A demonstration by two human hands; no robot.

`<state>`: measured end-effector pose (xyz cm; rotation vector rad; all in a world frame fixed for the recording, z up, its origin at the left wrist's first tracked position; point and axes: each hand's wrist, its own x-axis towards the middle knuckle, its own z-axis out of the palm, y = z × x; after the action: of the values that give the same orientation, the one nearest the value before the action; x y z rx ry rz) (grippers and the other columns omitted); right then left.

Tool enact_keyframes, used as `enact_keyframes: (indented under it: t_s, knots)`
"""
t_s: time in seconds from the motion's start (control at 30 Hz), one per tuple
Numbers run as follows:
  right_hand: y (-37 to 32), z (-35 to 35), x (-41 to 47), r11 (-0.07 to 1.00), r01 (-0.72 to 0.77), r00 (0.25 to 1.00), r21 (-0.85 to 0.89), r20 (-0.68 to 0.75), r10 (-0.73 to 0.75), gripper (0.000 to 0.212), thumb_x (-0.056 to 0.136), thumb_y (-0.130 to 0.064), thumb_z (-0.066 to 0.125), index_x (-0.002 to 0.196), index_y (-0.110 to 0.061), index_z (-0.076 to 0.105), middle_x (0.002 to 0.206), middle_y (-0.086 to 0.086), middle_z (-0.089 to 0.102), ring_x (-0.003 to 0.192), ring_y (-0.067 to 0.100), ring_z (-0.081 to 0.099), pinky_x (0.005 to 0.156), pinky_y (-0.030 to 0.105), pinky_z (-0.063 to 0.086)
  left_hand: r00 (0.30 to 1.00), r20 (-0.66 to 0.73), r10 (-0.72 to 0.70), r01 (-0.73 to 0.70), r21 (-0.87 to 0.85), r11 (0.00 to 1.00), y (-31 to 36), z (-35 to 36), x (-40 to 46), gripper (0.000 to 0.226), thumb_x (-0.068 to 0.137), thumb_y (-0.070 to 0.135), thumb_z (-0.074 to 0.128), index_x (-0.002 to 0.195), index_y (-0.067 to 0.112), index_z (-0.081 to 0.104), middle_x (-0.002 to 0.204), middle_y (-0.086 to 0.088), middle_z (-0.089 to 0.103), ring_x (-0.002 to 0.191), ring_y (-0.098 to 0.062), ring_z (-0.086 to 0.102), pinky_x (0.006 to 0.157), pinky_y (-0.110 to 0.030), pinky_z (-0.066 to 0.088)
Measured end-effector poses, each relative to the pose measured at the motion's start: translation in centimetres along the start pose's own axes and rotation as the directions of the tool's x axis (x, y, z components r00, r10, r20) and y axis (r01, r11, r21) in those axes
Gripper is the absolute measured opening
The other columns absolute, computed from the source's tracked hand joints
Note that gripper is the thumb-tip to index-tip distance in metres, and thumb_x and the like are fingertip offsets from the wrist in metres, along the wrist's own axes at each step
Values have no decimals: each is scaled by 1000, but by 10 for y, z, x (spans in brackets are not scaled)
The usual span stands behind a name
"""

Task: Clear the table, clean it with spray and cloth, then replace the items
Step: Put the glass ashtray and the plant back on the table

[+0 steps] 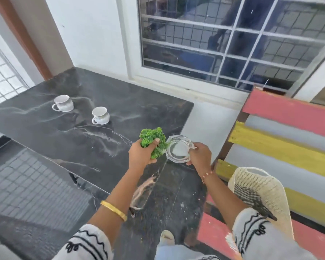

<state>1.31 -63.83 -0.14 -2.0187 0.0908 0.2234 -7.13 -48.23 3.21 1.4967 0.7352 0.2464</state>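
Observation:
A black marble table (45,128) fills the left and middle of the view. My left hand (141,154) grips a small green artificial plant (152,139) above the table's near right corner. Beside it my right hand (199,152) holds a clear glass ashtray (178,149) by its right rim, tilted toward me and touching the plant's leaves. Two white cups stand upright on the tabletop: one (63,103) at the far left, the other (100,115) closer to the middle.
A wooden bench (289,113) with pink and yellow slats stands at the right, a cream patterned cloth (259,190) draped over its seat. A barred window (223,38) is in the white wall behind the table. Dark glossy floor lies below my arms.

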Motion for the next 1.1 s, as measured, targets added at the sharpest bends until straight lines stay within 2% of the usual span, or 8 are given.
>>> enact_keyframes:
  t_s: [0.2,0.33,0.47,0.53,0.83,0.93,1.0,1.1]
  knots:
    - [-39,36,49,999,30,998,-13,51,-29,21,80,4,48,89,-1,66,77,9,61,38,13,57,30,15,38,998,-49,-43,38,-102,994,25,-14,57,26,80,33,69,100,18,62,90,0,65,86,-24,66,52,-29,59]
    - [-56,52,70,1000,9,999,10,53,-10,16,81,3,50,84,-4,64,76,4,58,46,21,60,36,20,47,997,-51,-53,46,-136,990,35,-21,88,27,80,34,69,100,17,61,94,-4,66,89,-25,66,51,-29,59]
    - [-63,74,96,992,-75,997,104,18,73,18,79,5,49,89,9,63,80,11,60,48,23,62,64,49,56,998,-32,-51,46,-131,990,43,-25,122,28,80,35,69,100,18,61,101,-6,66,93,-24,65,54,-31,60]
    - [-66,85,110,987,-104,994,121,-5,105,20,79,5,48,90,11,63,80,13,59,45,21,61,68,54,55,998,-10,-65,64,-131,989,48,-25,141,26,80,35,69,98,18,61,100,-5,65,94,-23,64,54,-31,60]
    - [-91,136,168,963,-225,959,151,-144,246,16,77,7,47,71,-5,55,70,6,51,49,20,59,67,53,57,982,146,-122,135,-83,987,56,-31,239,24,80,33,69,97,19,60,101,-5,65,93,-23,64,55,-30,59]
    - [-98,160,193,941,-274,929,197,-197,312,21,78,10,47,63,-4,51,68,6,51,49,17,57,55,40,58,971,197,-135,149,-55,987,57,-34,279,22,80,32,69,96,18,61,100,-5,65,93,-23,64,55,-29,59]
    - [-99,171,207,920,-304,905,249,-225,360,18,79,11,47,67,-1,55,73,9,53,50,17,57,45,32,56,964,227,-138,148,-26,989,57,-35,299,20,81,31,69,94,19,61,98,-5,65,92,-23,65,55,-29,59]
    - [-99,183,227,891,-346,872,295,-249,421,19,80,10,49,92,11,63,87,13,60,52,16,58,49,33,56,949,280,-147,152,6,988,54,-35,324,19,81,31,69,93,19,61,97,-5,66,91,-23,66,56,-29,59]
